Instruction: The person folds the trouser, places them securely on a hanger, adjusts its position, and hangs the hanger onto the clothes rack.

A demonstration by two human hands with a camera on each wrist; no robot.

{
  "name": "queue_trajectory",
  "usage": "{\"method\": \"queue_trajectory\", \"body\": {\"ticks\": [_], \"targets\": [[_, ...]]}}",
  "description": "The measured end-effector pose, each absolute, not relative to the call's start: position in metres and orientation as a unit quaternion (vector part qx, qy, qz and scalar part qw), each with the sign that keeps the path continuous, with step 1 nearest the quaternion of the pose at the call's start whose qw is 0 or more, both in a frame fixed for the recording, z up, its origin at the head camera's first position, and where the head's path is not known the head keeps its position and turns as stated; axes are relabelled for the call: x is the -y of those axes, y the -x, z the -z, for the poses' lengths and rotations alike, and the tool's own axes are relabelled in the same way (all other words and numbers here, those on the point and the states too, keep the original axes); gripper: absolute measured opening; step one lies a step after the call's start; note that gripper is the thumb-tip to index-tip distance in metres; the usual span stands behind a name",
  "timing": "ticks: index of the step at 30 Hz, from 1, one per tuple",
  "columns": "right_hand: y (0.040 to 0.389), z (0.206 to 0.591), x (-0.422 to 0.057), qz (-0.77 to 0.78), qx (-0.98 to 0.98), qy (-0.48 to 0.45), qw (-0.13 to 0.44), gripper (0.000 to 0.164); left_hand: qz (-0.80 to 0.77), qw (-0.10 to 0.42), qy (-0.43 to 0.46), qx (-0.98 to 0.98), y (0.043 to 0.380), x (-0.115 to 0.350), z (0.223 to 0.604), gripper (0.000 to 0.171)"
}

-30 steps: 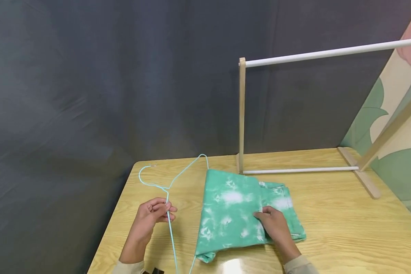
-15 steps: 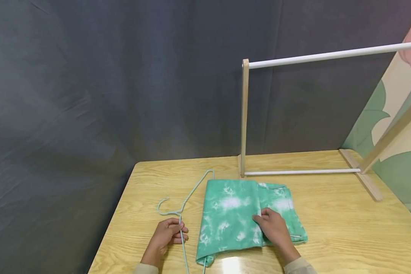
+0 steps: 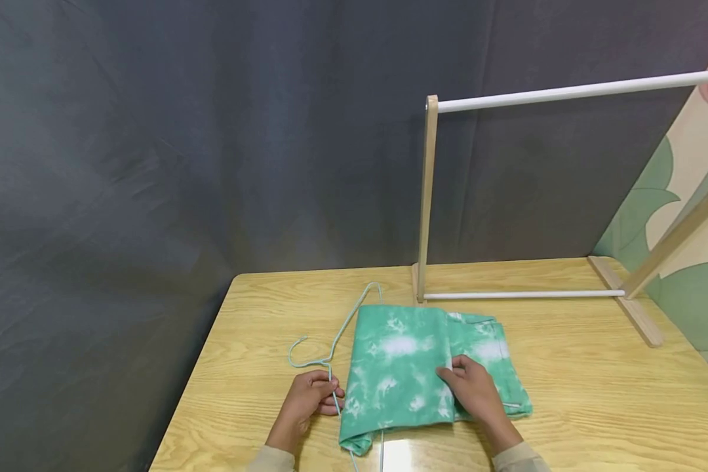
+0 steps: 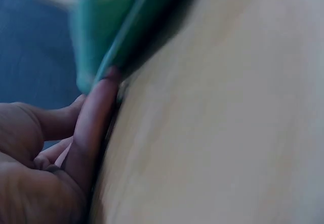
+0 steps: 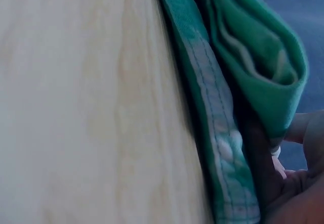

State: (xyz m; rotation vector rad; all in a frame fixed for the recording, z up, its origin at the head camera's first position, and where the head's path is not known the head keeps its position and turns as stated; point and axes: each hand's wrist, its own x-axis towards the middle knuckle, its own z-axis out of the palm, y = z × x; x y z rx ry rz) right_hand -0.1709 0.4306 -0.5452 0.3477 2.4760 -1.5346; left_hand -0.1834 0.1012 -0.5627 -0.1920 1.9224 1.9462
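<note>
A folded green-and-white tie-dye garment (image 3: pixel 398 367) lies on the table, its top flap turned over to the left. My right hand (image 3: pixel 474 393) pinches the flap's right edge between thumb and fingers; the right wrist view shows the layered folds (image 5: pixel 273 87) and a stitched hem (image 5: pixel 217 107) beneath. On the left, a light-blue wire hanger (image 3: pixel 345 324) has its hook pointing left. My left hand (image 3: pixel 307 403) grips the hanger's lower arm near the neck. The garment covers part of the hanger; whether that part lies between its layers I cannot tell. The left wrist view is blurred.
Behind the garment stands a rack with wooden posts (image 3: pixel 427 196), a white top rail (image 3: pixel 566 95) and a white lower bar (image 3: pixel 525 295). Its right foot (image 3: pixel 628 305) sits near the table's right side. A dark curtain (image 3: pixel 301 131) hangs behind the table (image 3: pixel 259 314).
My left hand has moved right and toward me, then further right, bringing the hanger along; more of it is now covered by the garment. The right hand keeps its pinch in nearly the same place.
</note>
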Motion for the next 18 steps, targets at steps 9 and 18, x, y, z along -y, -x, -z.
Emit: {"method": "queue_trajectory", "body": {"ticks": [9,18], "targets": [[0.176,0.542,-0.428,0.542,-0.825,-0.114,0.117,0.058,-0.689,0.198,0.077,-0.693,0.184,-0.106,0.558,0.026],[0.178,0.512,-0.428,0.59,-0.801,-0.057,0.085,0.039,-0.692,0.205,0.078,-0.688,0.185,-0.107,0.558,0.03]]}}
